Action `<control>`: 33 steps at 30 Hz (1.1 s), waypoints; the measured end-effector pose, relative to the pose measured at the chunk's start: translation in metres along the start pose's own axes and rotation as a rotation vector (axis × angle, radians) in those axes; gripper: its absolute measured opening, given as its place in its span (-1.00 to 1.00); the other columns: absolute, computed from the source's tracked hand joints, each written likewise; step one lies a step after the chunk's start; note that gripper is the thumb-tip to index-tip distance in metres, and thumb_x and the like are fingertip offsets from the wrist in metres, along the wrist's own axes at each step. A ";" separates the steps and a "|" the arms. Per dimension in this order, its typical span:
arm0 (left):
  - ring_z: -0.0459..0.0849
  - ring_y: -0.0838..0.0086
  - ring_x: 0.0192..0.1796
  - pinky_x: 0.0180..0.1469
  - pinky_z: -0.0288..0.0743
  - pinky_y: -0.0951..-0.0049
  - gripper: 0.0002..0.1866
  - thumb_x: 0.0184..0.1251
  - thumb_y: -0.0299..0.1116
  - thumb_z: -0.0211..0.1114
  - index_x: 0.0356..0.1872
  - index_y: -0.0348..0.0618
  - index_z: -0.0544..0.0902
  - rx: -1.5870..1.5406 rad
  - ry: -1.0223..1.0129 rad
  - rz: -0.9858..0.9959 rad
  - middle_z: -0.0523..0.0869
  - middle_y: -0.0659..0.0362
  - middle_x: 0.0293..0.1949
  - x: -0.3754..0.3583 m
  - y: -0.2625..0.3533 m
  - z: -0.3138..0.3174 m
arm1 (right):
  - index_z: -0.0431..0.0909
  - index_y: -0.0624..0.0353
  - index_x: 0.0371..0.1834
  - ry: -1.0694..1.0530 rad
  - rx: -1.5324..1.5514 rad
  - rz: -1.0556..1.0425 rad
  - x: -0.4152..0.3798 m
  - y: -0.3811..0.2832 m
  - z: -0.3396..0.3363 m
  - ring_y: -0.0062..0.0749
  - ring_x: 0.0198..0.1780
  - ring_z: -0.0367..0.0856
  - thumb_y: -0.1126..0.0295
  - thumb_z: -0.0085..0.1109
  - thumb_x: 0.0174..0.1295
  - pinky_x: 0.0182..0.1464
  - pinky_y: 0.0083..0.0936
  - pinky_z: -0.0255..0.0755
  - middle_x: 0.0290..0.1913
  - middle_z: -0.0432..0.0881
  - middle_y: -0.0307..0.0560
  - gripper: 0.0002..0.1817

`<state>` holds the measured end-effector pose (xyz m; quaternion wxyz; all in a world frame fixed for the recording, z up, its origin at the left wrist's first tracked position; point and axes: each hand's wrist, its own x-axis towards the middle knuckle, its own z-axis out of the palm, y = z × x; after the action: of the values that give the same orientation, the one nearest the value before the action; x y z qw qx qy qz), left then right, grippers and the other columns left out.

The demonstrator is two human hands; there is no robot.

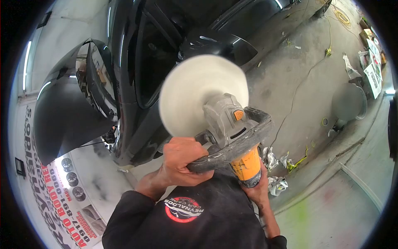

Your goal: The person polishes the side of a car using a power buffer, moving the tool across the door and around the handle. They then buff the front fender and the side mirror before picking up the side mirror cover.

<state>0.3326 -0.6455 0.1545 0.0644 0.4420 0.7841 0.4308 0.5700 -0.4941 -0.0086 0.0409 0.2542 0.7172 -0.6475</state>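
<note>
An orange and grey polisher [244, 164] is held up in front of my chest by both hands. Around its black loop handle [219, 155] my left hand [184, 162] is closed, fingers wrapped over the bar. My right hand [258, 186] grips the orange rear body from below, partly hidden behind it. A wide cream polishing pad [186, 95] faces away from me, its outline smeared as if spinning. Beyond the pad stands a glossy black car [128, 83], its side mirror [228, 47] just past the pad's upper edge in this view.
A raised black car panel [62, 112] juts out at the left. Along the grey floor [286, 91] runs a thin cord [296, 93]. Crumpled foil-like scraps [277, 185], a round bin-like container [350, 101] and papers [373, 74] lie to the right. A printed banner [62, 199] hangs lower left.
</note>
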 end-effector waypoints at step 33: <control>0.46 0.68 -0.51 -0.43 0.29 0.60 -0.58 0.00 -0.19 0.70 -0.41 -0.25 0.64 0.086 0.503 -0.116 0.59 0.33 -0.57 0.012 -0.011 -0.061 | -0.05 0.09 0.62 -0.065 -0.131 -0.049 0.022 -0.133 -0.013 0.30 0.14 0.64 0.48 0.41 0.02 0.21 -0.14 0.50 0.09 0.66 0.37 0.07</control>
<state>0.2893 -0.6771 0.1875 -0.1268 0.2778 0.8171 0.4890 0.4989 -0.4790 0.1055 0.0649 0.2124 0.7624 -0.6078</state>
